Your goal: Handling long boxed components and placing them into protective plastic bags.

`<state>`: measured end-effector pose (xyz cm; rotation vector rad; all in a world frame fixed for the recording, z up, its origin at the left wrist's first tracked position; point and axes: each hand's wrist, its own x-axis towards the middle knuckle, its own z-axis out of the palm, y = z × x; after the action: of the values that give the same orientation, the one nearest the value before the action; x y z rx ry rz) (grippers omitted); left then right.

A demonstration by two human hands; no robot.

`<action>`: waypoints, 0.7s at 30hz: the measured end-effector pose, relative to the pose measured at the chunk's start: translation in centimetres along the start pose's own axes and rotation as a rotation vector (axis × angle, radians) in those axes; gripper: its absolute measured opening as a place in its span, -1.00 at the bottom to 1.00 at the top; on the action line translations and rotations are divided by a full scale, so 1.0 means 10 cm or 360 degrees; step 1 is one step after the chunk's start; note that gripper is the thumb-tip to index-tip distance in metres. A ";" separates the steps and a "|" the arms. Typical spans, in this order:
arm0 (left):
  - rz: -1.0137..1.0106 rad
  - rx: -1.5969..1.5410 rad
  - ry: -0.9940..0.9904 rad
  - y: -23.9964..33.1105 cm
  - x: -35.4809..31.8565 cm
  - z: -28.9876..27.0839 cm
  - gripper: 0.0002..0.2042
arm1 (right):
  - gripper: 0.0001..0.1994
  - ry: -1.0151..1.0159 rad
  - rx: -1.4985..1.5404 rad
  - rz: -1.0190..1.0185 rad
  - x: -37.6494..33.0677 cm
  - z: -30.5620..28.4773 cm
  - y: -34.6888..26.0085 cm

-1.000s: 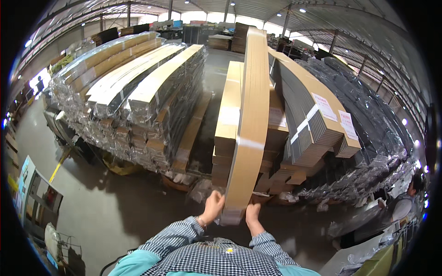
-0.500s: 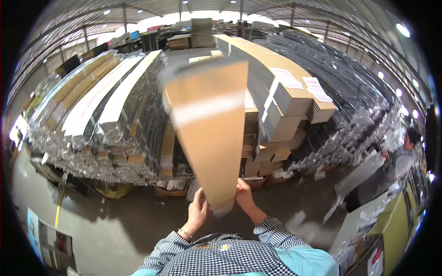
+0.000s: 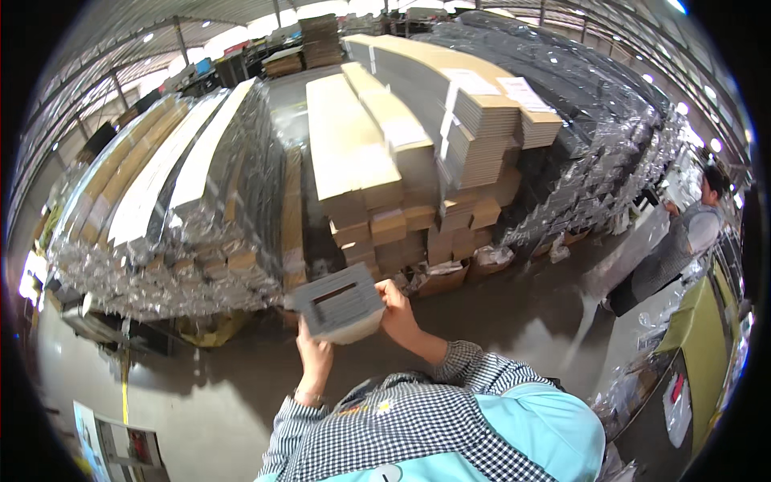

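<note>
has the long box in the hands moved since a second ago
Yes. The long box lay lengthwise against the cardboard stack; now it is pulled off, only its end showing, held by the left hand and right hand.

Both the left hand [image 3: 315,359] and right hand [image 3: 397,309] grip what looks like a long cardboard box [image 3: 337,307] end-on.

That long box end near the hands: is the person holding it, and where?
Yes. Both hands hold the long cardboard box at its near end: left hand underneath, right hand on its right side.
</note>
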<state>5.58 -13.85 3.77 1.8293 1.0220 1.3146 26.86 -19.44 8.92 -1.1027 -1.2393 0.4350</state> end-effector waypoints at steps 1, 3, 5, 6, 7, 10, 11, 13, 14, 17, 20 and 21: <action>-0.0076 0.0217 -0.0090 -0.08 -0.05 0.02 -0.55 | -0.91 -0.0041 -0.0055 0.0098 -0.14 0.02 0.32; -0.0174 0.0434 -0.0214 -0.01 -0.09 0.04 -0.48 | -0.91 -0.0069 -0.0074 0.0364 -0.34 0.03 0.93; -0.0137 0.0471 -0.0217 0.12 0.08 -0.07 -0.48 | -0.91 -0.0096 -0.0204 0.0397 -0.25 0.10 0.87; -0.0093 0.0499 -0.0206 0.20 0.15 -0.15 -0.49 | -0.91 -0.0128 -0.0372 0.0266 -0.10 0.11 0.47; -0.0086 0.0407 -0.0216 0.33 0.25 -0.21 -0.52 | -0.89 -0.0107 -0.0279 0.0276 0.01 0.08 0.36; -0.0122 -0.0628 -0.0242 0.69 0.49 -0.51 -0.64 | -0.58 -0.0124 0.0572 0.0182 0.07 0.22 -0.05; -0.0178 -0.0831 -0.0201 0.92 0.57 -0.72 -0.65 | -0.41 -0.0118 0.0386 -0.0056 0.04 0.31 -0.18; -0.0072 -0.1332 -0.0090 1.42 0.70 -1.09 -0.64 | -0.08 -0.0271 0.0065 -0.0284 -0.20 0.41 -0.25; 0.0089 -0.1614 -0.0004 1.55 0.78 -1.24 -0.63 | 0.08 -0.0445 -0.0056 -0.0269 -0.40 0.47 -0.11; 0.0430 -0.2216 0.0175 2.05 0.96 -1.61 -0.56 | 0.12 -0.1063 -0.0082 0.0136 -1.05 0.81 0.53; 0.0602 -0.1964 0.0317 2.07 1.12 -1.77 -0.49 | -0.06 -0.1528 0.0060 0.0578 -1.67 1.08 1.12; 0.0556 -0.1921 0.0349 2.10 1.17 -1.70 -0.46 | -0.06 -0.1537 0.0066 0.0585 -1.65 1.13 1.17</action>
<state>-3.91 -12.58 31.61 0.9263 -0.1186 1.7824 14.50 -22.22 -10.49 -1.1117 -1.8325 1.3778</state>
